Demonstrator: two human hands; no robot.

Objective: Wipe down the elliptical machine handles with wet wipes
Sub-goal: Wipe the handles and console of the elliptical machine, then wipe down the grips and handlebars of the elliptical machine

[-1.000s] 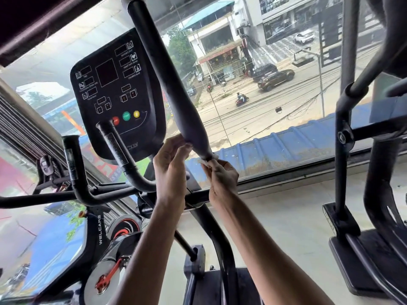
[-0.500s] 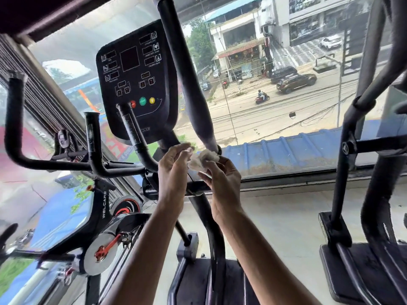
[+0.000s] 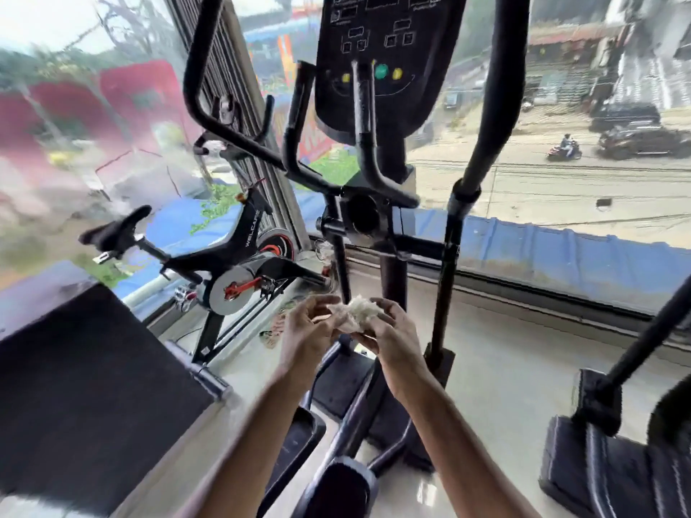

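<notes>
A crumpled white wet wipe point(image 3: 359, 310) sits between both my hands, low in front of the elliptical's centre post. My left hand point(image 3: 307, 330) pinches its left side and my right hand point(image 3: 389, 334) grips its right side. Neither hand touches a handle. The long right moving handle point(image 3: 497, 95) rises black at the upper right. The long left moving handle point(image 3: 198, 76) curves up at the left. Two short fixed grips point(image 3: 361, 117) stand below the black console point(image 3: 389, 50).
A black spin bike point(image 3: 239, 256) stands at the left by the window. A dark panel point(image 3: 82, 386) fills the lower left. Another machine's pedal and arm point(image 3: 613, 443) sit at the lower right. Pale floor point(image 3: 504, 368) lies between them.
Both hands came down off the right handle's lower end with the wipe, and now hold it well below the handles. The view swung left and downward.
</notes>
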